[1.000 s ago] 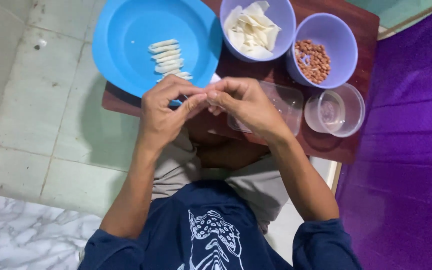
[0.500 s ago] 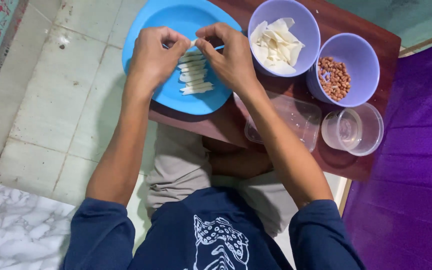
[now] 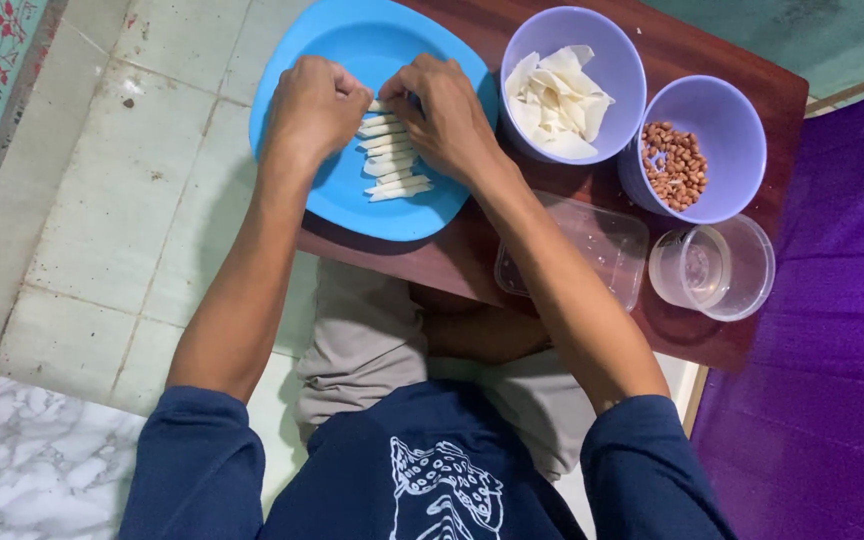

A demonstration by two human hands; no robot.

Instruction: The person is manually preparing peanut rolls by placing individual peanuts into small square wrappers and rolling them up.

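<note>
While both hands were raised over the near edge of the surface (image 3: 722,350) a second ago, they are now lowered onto the blue plate (image 3: 302,60), at the top of the row of white rolls (image 3: 397,165). The left hand (image 3: 314,105) is curled closed with its fingertips tucked at the uppermost roll; the right hand (image 3: 449,115) is likewise closed, pinching at the same spot. What exactly is gripped between them is hidden by the fingers. The rolls lie side by side on the plate's middle. Beside the plate, a purple bowl of white wrappers (image 3: 557,95) and a purple bowl of peanuts (image 3: 677,160) are set, with a clear box (image 3: 592,235) and a clear cup (image 3: 712,270) nearer the body.
</note>
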